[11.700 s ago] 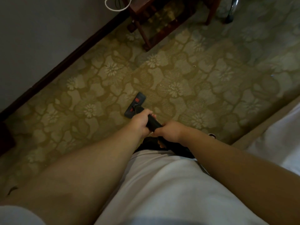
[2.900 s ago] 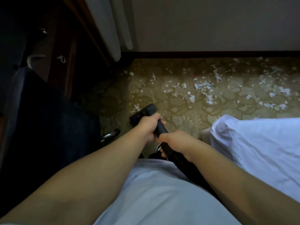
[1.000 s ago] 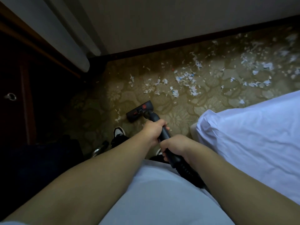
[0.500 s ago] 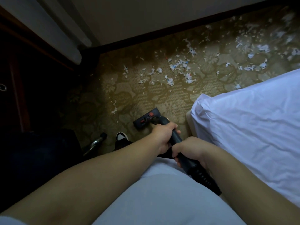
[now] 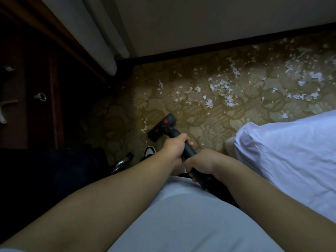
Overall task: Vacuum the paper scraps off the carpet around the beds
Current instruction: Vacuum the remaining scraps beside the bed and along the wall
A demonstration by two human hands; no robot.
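- Since half a second ago the vacuum head [image 5: 162, 127] has crept forward and now sits just beside a few small scraps [image 5: 145, 126] at its left end.
- It lies flat on the carpet [image 5: 200, 122], angled, with its far end toward the wall [image 5: 200, 20].
- Both hands are wrapped round the black wand [image 5: 189, 151]. The left hand [image 5: 174, 149] is in front, nearer the head, and the right hand [image 5: 201, 163] grips just behind it, close to the body.
- From where I stand, the job here looks barely begun.
- Done, as far as can be seen: the strip of carpet between the head and the bed [image 5: 291, 151] corner shows only a stray fleck or two.
- Left: the main litter [image 5: 221, 89] lies ahead of the head, between it and the skirting [image 5: 218, 49]. It spreads rightward in patches alongside the bed to the edge of view.
- More bits sit tight against the skirting, and I'd guess those will need the head run close along the wall.
- A curtain [image 5: 101, 42] hangs at the left, with a dark cabinet [image 5: 42, 96] beyond it. The carpet below them is in shadow, so I can't tell if scraps lie there.
- A shoe [image 5: 150, 150] shows just behind the head, and a chrome leg [image 5: 121, 162] is beside it.
- The likely next move is a push forward and to the right into the thick patch.
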